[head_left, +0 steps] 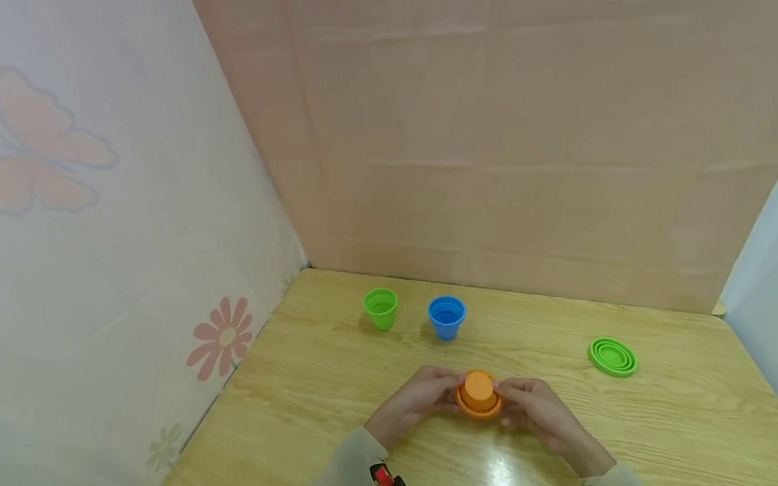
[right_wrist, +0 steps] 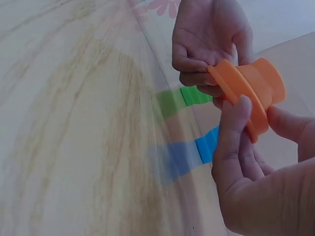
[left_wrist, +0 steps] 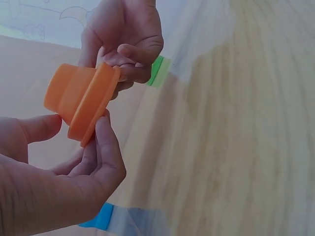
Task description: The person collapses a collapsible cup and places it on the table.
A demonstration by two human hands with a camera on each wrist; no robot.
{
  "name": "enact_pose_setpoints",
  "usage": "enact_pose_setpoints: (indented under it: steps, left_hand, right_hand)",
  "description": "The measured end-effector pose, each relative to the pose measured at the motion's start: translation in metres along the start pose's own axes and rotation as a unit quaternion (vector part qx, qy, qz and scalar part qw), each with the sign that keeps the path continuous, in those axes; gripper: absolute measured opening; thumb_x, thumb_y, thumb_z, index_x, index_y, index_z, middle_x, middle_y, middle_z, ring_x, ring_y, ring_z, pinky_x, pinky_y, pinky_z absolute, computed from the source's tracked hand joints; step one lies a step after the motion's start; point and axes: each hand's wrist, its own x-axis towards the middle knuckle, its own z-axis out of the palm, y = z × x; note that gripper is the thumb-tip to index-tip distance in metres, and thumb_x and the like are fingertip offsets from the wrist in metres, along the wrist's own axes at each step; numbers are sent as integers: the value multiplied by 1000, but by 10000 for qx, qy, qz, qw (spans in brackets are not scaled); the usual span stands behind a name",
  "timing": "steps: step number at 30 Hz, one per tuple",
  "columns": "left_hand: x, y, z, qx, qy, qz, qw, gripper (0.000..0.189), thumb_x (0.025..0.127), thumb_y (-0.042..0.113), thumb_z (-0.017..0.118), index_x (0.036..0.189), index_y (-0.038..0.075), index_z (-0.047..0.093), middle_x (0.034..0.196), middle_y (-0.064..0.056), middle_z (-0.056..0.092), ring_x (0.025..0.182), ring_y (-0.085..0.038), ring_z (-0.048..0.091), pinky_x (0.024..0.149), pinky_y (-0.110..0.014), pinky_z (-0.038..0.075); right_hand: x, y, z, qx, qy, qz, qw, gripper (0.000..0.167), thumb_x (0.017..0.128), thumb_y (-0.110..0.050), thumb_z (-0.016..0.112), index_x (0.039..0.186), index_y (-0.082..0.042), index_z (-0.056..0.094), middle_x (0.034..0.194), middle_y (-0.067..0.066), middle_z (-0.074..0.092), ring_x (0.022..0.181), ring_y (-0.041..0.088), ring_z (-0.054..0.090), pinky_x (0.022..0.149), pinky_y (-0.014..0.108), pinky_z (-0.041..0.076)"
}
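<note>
Smooth matt orange cup, glossy wood-grained tabletop

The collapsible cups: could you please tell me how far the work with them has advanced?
Apparently done: the tall green cup and the blue cup stand extended. In progress: the orange cup, seemingly partly extended, held by the left hand and right hand. Probably left to open: the flat green cup, collapsed into nested rings.

Screened tabletop — creased brown backdrop
</note>
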Motion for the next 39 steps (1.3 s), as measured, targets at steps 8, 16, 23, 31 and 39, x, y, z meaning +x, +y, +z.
enact_pose_setpoints:
  steps: [8, 16, 23, 31, 39]
  left_hand:
    - [-1, -6, 0, -173, -165, -38, 9997, 33, 106, 24, 64, 124, -1, 73, 103, -2, 74, 85, -12, 66, 84, -25, 64]
    - [1, -6, 3, -200, -193, -68, 9996, 35, 105, 31, 65, 122, 2, 76, 102, -1, 75, 87, -11, 68, 83, -25, 63]
    - [2, -4, 7, 19, -157, -15, 9999, 36, 103, 33, 69, 118, 2, 78, 97, 2, 70, 80, -10, 63, 76, -20, 60]
    - [1, -1, 14, 267, -203, 38, 9994, 37, 103, 34, 68, 115, 0, 78, 85, 6, 70, 74, -6, 64, 70, -18, 58]
    - [0, -2, 16, 614, 44, 93, 9981, 32, 100, 31, 70, 111, 3, 80, 83, 5, 72, 71, -7, 66, 69, -20, 62]
  right_hand:
    - [-4, 5, 0, 730, -534, 135, 9958, 29, 111, -31, 54, 121, -12, 73, 109, -5, 76, 94, 8, 70, 84, 23, 62]
    - [-5, 8, 1, 1268, -972, 78, 9871, 28, 113, -26, 50, 111, -16, 76, 109, -6, 75, 98, 8, 70, 87, 23, 61]
    - [-7, 5, 0, 437, -629, -320, 9965, 19, 109, -18, 57, 95, -11, 69, 102, -3, 67, 91, 11, 71, 83, 27, 66]
    - [-9, 1, 3, -618, -13, -654, 9959, 23, 106, -11, 58, 106, 11, 63, 97, 5, 67, 80, 14, 74, 78, 33, 68]
    - [-9, 4, 3, -920, 62, -732, 9931, 29, 104, -4, 59, 115, 22, 62, 103, 15, 71, 77, 20, 77, 74, 36, 68]
